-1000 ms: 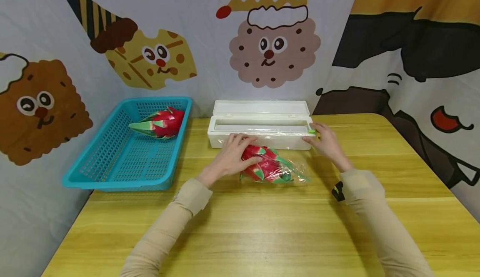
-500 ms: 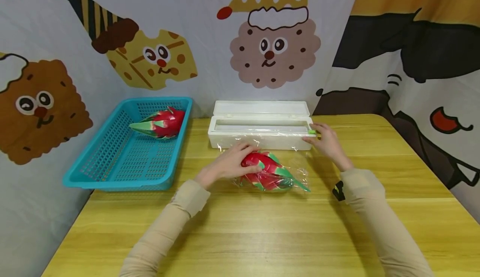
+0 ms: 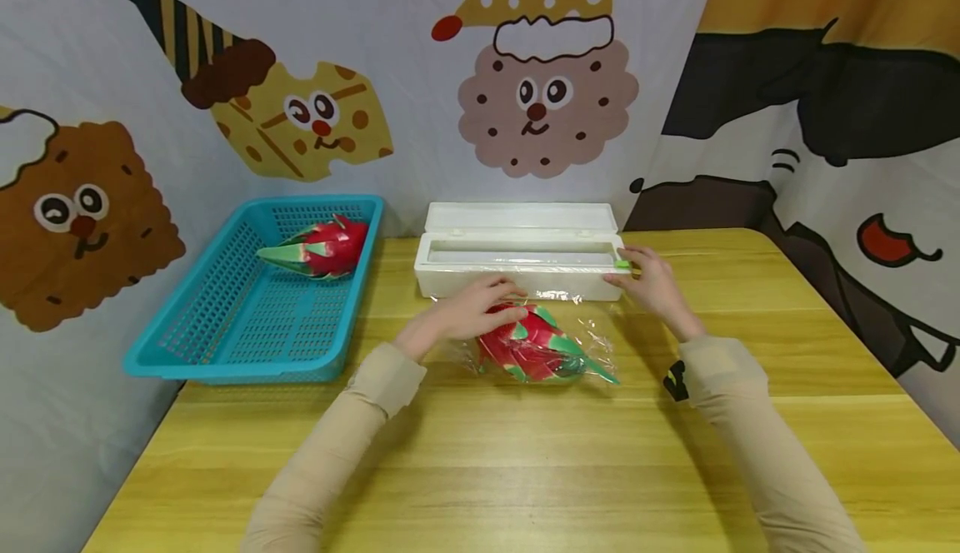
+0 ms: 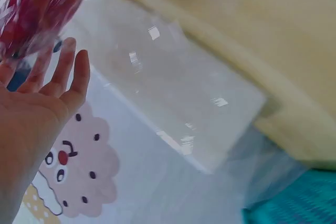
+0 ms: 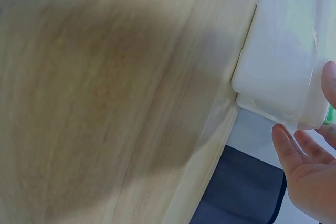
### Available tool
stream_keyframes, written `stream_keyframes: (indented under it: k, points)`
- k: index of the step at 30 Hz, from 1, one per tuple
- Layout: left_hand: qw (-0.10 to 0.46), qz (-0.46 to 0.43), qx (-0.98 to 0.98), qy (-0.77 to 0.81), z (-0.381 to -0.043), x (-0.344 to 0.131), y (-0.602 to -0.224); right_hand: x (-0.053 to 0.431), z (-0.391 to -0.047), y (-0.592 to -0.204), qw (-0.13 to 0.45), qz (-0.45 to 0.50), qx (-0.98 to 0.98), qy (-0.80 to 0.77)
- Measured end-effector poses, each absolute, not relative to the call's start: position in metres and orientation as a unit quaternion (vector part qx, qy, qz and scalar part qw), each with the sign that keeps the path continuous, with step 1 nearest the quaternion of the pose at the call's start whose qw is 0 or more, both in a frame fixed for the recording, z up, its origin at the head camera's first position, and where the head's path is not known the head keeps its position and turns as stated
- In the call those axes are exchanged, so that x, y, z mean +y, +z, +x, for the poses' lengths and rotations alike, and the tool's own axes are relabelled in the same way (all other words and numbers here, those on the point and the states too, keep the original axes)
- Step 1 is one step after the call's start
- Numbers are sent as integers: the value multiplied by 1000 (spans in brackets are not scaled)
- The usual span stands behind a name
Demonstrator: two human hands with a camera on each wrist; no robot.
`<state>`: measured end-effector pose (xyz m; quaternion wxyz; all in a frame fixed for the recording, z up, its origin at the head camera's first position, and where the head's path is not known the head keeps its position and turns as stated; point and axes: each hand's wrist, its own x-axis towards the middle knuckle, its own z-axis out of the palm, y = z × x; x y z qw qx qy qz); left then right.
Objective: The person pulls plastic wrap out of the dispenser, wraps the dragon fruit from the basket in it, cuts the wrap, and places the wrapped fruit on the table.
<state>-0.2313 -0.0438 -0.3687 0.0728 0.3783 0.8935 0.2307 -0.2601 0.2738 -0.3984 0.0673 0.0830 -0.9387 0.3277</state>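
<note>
A red dragon fruit (image 3: 534,345) with green scales lies on the table, covered by clear cling film (image 3: 600,336). My left hand (image 3: 474,310) touches its left end, thumb over the top. In the left wrist view, the left fingers (image 4: 65,69) are straight and spread, close against the wrapped fruit. Behind it stands a white cling film dispenser box (image 3: 517,284), its lid (image 3: 521,217) raised, with film running from its front edge. My right hand (image 3: 654,284) grips the box's right end, thumb on the front, fingers by a small green slider (image 3: 622,264).
A blue plastic basket (image 3: 341,345) at the left holds a second dragon fruit (image 3: 326,249). A small black-and-yellow item (image 3: 676,381) shows by the right cuff. A printed curtain (image 3: 420,120) hangs behind the wooden table (image 3: 525,470).
The wrapped dragon fruit has come forward, away from the box, and turned, its green tip now nearer the front. The left hand has shifted slightly; the right hand has stayed on the box.
</note>
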Motion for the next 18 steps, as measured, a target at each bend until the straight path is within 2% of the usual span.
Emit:
stream_keyframes:
  k: [10,18]
  points:
    - [55,435,889,133,-264,19,-327,276,-262,-399,75,88,-927,357]
    - [56,435,899,1,-280,81,-318,278,-262,-399,77,100,-925,360]
